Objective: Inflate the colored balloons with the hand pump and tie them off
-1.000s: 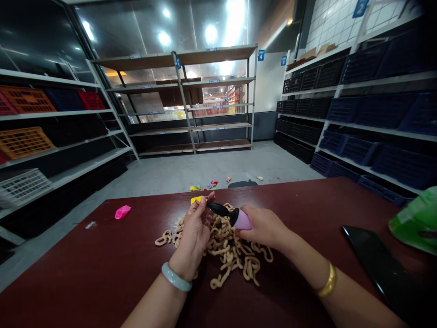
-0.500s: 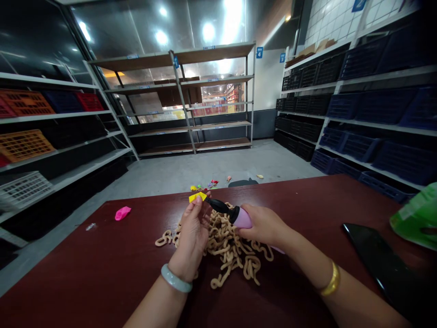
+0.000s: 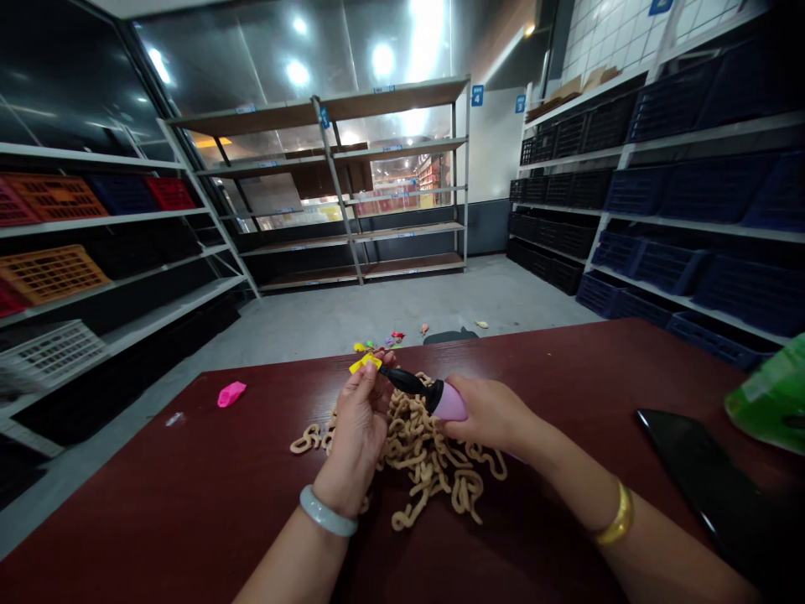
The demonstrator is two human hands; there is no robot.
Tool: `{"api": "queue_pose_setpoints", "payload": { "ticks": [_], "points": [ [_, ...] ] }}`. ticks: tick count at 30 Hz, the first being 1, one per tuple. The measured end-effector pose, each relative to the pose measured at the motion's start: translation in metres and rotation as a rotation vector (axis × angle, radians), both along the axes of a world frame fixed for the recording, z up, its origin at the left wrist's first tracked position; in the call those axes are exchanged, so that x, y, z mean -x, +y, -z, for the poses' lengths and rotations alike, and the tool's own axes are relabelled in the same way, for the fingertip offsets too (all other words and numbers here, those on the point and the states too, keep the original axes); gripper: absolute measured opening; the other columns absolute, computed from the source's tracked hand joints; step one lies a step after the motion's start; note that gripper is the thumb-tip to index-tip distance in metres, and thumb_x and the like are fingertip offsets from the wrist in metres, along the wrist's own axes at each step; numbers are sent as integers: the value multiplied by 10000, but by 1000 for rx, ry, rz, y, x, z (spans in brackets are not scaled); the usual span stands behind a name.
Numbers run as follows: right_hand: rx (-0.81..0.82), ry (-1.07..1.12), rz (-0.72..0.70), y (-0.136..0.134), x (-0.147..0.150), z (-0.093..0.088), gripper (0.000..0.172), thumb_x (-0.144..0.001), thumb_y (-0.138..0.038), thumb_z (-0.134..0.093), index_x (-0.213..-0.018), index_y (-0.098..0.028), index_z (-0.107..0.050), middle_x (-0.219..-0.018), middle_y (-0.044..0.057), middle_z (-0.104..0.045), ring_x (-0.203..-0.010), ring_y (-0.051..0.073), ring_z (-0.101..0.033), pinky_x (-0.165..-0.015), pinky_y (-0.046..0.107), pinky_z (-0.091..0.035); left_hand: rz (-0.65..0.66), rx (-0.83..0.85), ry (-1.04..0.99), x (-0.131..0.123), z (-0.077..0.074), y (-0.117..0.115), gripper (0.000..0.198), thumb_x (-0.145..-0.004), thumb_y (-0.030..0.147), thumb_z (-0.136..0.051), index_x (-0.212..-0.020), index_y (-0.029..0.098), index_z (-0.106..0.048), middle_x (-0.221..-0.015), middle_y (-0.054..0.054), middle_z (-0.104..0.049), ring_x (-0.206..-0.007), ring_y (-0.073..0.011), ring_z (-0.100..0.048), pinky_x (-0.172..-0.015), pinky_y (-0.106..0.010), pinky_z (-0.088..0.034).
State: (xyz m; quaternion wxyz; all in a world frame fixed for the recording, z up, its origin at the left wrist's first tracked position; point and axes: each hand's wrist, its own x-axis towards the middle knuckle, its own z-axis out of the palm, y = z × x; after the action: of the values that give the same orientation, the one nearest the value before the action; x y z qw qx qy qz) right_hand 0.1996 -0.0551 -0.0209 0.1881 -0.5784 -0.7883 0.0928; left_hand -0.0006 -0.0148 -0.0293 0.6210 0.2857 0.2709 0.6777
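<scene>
My left hand is closed, pinching a small, limp yellow balloon between thumb and fingers. The black tapered nozzle of a balloon pump points at it; whether the tip is inside the balloon is hidden by my fingers. Wrapped round the pump's lilac body is my right hand, which covers most of it. Beneath both hands lies a loose pile of tan, curled, rope-like pieces on the dark red table.
A crumpled pink balloon and a clear scrap lie on the left. A black flat object and a green bag sit at the right. Small coloured bits are on the floor beyond. Shelves with crates surround the table.
The view has shifted slightly. Both hands keep their grips, and the yellow balloon appears turned a little, its visible part narrower.
</scene>
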Motion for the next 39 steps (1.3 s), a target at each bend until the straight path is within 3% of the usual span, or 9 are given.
{"api": "queue_pose_setpoints", "payload": {
  "ticks": [6, 12, 16, 23, 29, 32, 39],
  "points": [
    [0, -2, -25, 0, -2, 0, 337, -734, -471, -648, -947, -224, -562, -862, 46, -710, -740, 226, -641, -563, 280, -276, 28, 21, 27, -8, 2, -5, 239, -753, 267, -774, -942, 139, -702, -1016, -86, -735, -894, -160, -688, -847, -277, -526],
    [22, -32, -27, -1, -2, -1, 325, -743, -451, -645, -956, -222, -555, -888, 45, -709, -749, 225, -646, -567, 278, -282, 37, 126, 164, -16, 0, -14, 342, -729, 362, -774, -973, 133, -706, -1018, -129, -739, -908, -226, -700, -759, -299, -525],
    [3, -44, -26, -2, 1, -3, 344, -749, -457, -635, -987, -223, -552, -906, 51, -710, -769, 234, -646, -574, 283, -281, 25, 70, 243, -13, -3, -13, 304, -739, 351, -756, -920, 109, -727, -974, -138, -743, -903, -232, -701, -781, -298, -516],
    [21, 8, -42, -3, 3, -2, 404, -740, -481, -648, -1045, -229, -567, -918, 52, -713, -804, 250, -649, -596, 282, -302, 79, -41, 67, -7, -9, -10, 205, -772, 197, -713, -974, 169, -690, -1103, -99, -722, -1096, -220, -643, -953, -333, -465],
    [30, 23, -28, 0, 1, -1, 382, -729, -484, -659, -994, -221, -578, -894, 60, -715, -771, 240, -646, -572, 279, -295, 93, -50, 23, -5, -13, -11, 232, -773, 180, -739, -992, 194, -663, -1175, -80, -696, -1195, -211, -586, -981, -324, -458],
    [20, 21, -22, 0, 1, -1, 370, -728, -487, -653, -983, -229, -578, -886, 53, -714, -755, 234, -642, -564, 276, -292, 112, -75, 8, -4, -14, -12, 258, -823, 262, -703, -1069, 199, -656, -1194, -100, -684, -1201, -229, -583, -994, -364, -460],
    [20, 24, -61, -1, 1, -2, 412, -718, -468, -662, -1049, -235, -583, -901, 45, -712, -773, 231, -641, -573, 278, -296, 3, -18, 16, -7, -13, -12, 388, -881, 395, -619, -1224, 212, -621, -1128, -119, -708, -1033, -210, -671, -966, -370, -480]
  ]
}}
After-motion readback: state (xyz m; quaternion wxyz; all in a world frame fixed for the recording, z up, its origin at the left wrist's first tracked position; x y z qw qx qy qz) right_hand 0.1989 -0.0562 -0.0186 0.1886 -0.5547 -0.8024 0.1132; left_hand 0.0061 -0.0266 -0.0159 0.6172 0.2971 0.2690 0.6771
